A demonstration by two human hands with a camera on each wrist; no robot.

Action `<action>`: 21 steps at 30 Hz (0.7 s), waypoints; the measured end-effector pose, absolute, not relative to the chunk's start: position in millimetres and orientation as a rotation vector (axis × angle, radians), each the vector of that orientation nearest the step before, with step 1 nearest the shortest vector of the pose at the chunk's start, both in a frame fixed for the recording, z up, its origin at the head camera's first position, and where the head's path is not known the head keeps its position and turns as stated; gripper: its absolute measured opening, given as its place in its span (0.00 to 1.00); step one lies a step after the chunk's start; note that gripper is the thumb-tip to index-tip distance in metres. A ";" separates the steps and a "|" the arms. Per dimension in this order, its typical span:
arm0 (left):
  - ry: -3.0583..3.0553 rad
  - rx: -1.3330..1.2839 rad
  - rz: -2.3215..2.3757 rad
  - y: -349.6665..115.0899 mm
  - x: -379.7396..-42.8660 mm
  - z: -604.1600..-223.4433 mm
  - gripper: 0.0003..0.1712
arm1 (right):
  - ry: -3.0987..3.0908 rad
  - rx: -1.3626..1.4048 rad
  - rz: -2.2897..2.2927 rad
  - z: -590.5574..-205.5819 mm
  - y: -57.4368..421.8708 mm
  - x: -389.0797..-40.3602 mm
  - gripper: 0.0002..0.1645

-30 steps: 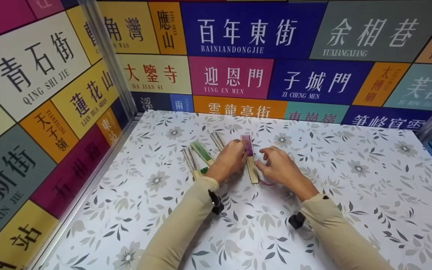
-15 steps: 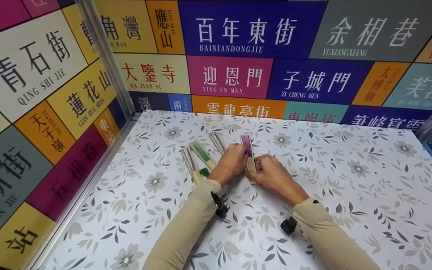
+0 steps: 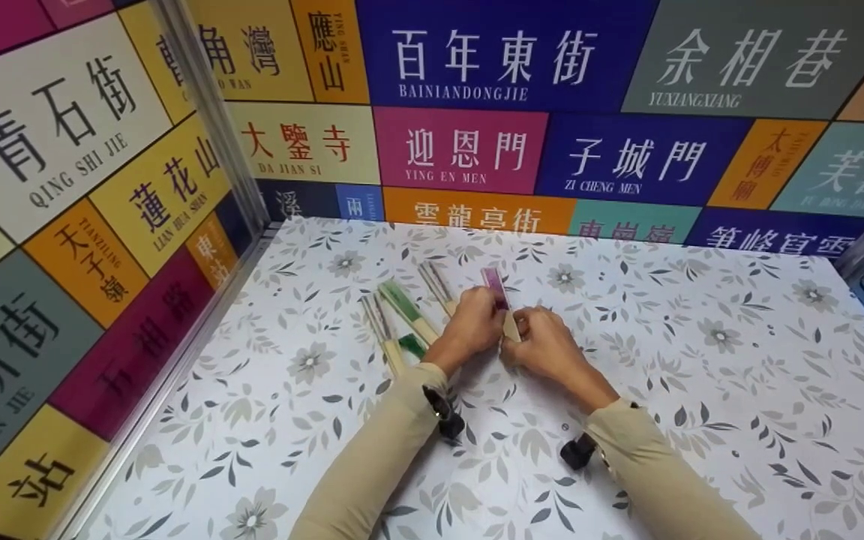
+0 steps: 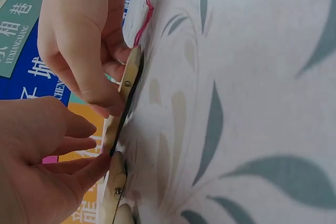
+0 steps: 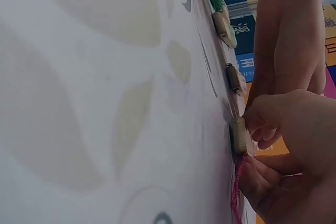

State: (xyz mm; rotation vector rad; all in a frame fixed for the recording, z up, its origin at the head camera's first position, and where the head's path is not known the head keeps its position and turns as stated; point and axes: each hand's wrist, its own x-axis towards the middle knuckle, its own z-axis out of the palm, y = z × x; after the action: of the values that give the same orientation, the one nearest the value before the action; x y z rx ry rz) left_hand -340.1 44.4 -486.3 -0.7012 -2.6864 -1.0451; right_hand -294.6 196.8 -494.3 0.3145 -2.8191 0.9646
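Observation:
A folded hand fan with a purple leaf (image 3: 493, 280) and pale bamboo sticks lies lengthwise between the two hands. My left hand (image 3: 475, 321) grips it around the middle, covering part of it. From the right side, my right hand (image 3: 550, 343) pinches the lower stick end with thumb and fingers. In the left wrist view the fan's rivet end (image 4: 127, 83) shows, its pink tassel (image 4: 144, 22) trailing from the tip. The right wrist view shows the blunt end (image 5: 240, 136) between the fingers, close to the tabletop, with the pink tassel (image 5: 235, 187) hanging by the right thumb.
Left of the hands lie three more folded fans: a green one (image 3: 400, 301), a patterned one (image 3: 378, 319) at far left and another patterned one (image 3: 436, 283). A green tassel (image 3: 411, 345) lies among them. Sign-covered panels (image 3: 462, 154) border the floral tablecloth (image 3: 672, 330).
The right hand has moved left onto the fan's lower end and pinches it. The left hand has slid slightly right. The fan's lower end has turned slightly.

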 end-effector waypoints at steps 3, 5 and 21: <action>-2.657 -0.640 -1.122 43.9 -340.2 -487.7 0.05 | -2.805 0.269 1.045 -494.5 198.4 -295.7 0.23; -2.625 -0.584 -1.186 43.2 -340.5 -489.5 0.08 | -2.796 0.238 1.109 -494.7 199.6 -296.5 0.24; -2.284 -0.272 -2.044 52.1 -340.9 -488.0 0.26 | -2.558 0.218 1.609 -495.7 215.6 -286.8 0.25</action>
State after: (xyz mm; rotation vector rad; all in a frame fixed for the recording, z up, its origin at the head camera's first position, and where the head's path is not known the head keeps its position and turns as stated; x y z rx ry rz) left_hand -340.9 52.1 -488.0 -0.2724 -2.2844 -2.0444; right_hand -286.8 215.6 -495.7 0.2179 -2.5576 1.6086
